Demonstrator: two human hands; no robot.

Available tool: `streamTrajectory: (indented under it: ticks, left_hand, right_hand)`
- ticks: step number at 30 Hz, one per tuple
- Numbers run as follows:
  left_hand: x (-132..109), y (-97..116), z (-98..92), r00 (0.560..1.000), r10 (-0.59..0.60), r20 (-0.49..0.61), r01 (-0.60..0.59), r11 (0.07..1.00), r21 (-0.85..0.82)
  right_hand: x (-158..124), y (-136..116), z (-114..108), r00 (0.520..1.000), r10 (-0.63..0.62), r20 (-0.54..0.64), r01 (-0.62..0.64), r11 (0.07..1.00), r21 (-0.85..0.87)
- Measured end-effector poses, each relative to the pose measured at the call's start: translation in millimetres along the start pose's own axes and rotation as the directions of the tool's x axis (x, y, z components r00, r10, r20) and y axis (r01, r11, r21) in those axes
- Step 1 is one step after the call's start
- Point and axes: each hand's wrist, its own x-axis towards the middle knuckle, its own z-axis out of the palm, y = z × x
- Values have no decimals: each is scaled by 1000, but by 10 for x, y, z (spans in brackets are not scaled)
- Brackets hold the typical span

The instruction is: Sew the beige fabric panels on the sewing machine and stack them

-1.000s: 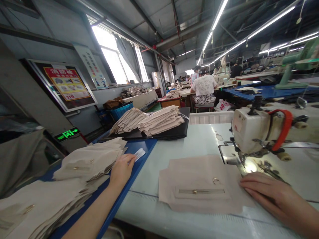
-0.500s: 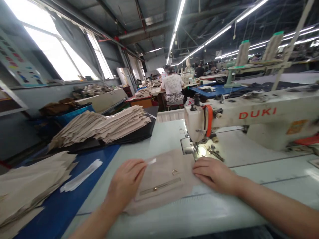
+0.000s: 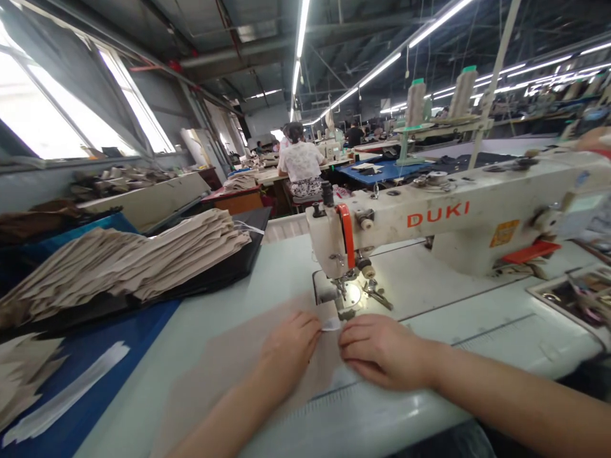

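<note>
A beige fabric piece (image 3: 217, 362) lies on the sewing table, its far corner just in front of the sewing machine's needle (image 3: 344, 286). My left hand (image 3: 289, 350) rests over the piece, fingers closed on it beside a small white strip (image 3: 330, 325). My left hand and forearm cover much of the fabric, and no zipper or ring shows. My right hand (image 3: 379, 350) has its fingers bent and pressed together at the fabric's right edge. The white strip sits between both sets of fingertips.
The sewing machine (image 3: 443, 213) spans the right side, with a parts tray (image 3: 573, 296) at far right. Stacked beige fabric pieces (image 3: 143, 261) and white strips (image 3: 67, 394) lie left. A person (image 3: 301, 162) sits ahead; thread cones (image 3: 462, 92) stand behind the machine.
The fabric has turned and shifted toward the needle area. My hands are closer together, and the white strip now lies between them. The zipper and ring are now hidden. The view has swung right.
</note>
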Motion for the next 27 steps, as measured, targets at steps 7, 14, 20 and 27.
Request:
streamTrajectory:
  ticks: [7,14,20,27]
  left_hand:
    - [54,-15,132,991,106,84,-109,993,37]
    - [96,36,174,992,95,86,-101,993,60]
    - [111,48,160,966,236,-105,-221,965,139]
    - [104,70,190,910,299,-286,-232,941,248]
  right_hand:
    - [12,17,36,1000,-20,18,21,997,-68]
    - [9,1,45,999,-30,37,34,993,-109]
    - [2,-15,47,997,-26,69,35,989,-144]
    - [9,-8,74,997,-21,75,31,990,-135]
